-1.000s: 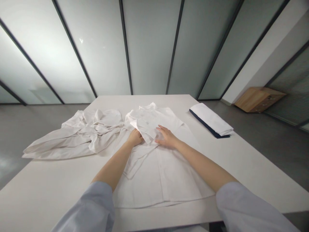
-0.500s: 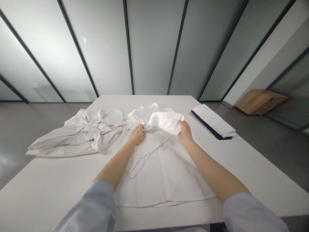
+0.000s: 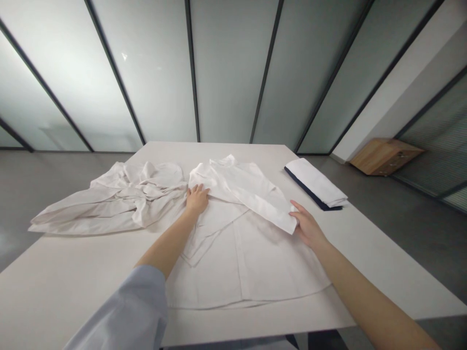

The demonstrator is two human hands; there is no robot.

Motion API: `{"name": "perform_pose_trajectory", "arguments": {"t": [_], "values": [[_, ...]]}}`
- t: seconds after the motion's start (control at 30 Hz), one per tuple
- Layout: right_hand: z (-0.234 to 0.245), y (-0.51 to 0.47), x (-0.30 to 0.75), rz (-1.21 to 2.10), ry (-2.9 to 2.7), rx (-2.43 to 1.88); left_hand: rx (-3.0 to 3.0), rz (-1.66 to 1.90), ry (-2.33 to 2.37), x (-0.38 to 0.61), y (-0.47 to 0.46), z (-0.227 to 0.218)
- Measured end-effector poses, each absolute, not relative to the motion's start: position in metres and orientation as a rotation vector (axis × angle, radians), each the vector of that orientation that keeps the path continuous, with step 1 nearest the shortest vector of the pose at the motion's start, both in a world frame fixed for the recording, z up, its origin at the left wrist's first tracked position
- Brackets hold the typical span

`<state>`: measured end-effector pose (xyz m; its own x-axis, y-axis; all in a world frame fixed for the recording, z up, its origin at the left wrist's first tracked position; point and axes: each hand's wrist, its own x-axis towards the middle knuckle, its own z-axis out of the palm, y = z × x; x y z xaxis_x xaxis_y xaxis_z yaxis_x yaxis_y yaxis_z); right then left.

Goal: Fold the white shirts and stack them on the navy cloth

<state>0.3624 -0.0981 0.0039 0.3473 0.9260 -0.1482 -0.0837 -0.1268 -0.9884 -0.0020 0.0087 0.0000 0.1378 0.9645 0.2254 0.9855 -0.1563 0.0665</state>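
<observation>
A white coat (image 3: pixel 215 272) lies on the table with its collar (image 3: pixel 228 160) at the far end and its hem towards me. My right hand (image 3: pixel 305 224) pinches the end of a sleeve (image 3: pixel 268 201), which stretches diagonally across the coat from the collar area. My left hand (image 3: pixel 197 198) rests on the coat's left shoulder side, palm down with fingers spread. A front edge and some folded layers show below the left hand. The sleeve covers part of the cloth beneath it.
A crumpled white garment (image 3: pixel 113 201) lies left of the coat and hangs past the table's left edge. On the right is a folded white cloth (image 3: pixel 317 182) over a dark blue one (image 3: pixel 306 190). The white table (image 3: pixel 91 272) stands before frosted glass panels; a wooden cabinet (image 3: pixel 383 155) sits beyond.
My right hand has moved right and nearer to me, drawing the bunched sleeve out long. My left hand has shifted slightly left and its fingers have opened out onto the cloth.
</observation>
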Motion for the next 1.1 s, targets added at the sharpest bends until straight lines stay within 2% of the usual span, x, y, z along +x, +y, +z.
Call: {"name": "perform_pose_trajectory", "arguments": {"t": [0.1, 0.3, 0.43, 0.6, 0.7, 0.93, 1.1], "values": [[-0.002, -0.102, 0.371, 0.953, -1.143, -1.552, -2.319, -0.364, -1.959, -0.015, 0.014, 0.007], [-0.010, -0.111, 0.373, 0.206, -2.259, -1.516, -2.407, -0.352, -1.929, -0.031, 0.016, 0.005], [-0.010, -0.104, 0.360, 0.036, -2.463, -1.427, -2.379, -0.439, -1.949, -0.029, 0.015, -0.002], [0.006, -0.089, 0.346, 0.055, -2.340, -1.591, -2.398, -0.478, -1.942, -0.030, 0.016, -0.005], [0.012, -0.088, 0.346, 0.132, -2.376, -1.520, -2.403, -0.477, -1.942, -0.032, 0.017, -0.005], [-0.010, -0.107, 0.371, 0.249, -2.539, -1.326, -2.398, -0.488, -1.946, -0.032, 0.017, -0.007], [-0.011, -0.106, 0.369, 0.164, -2.512, -1.350, -2.387, -0.494, -1.953, -0.031, 0.017, -0.007]]}}
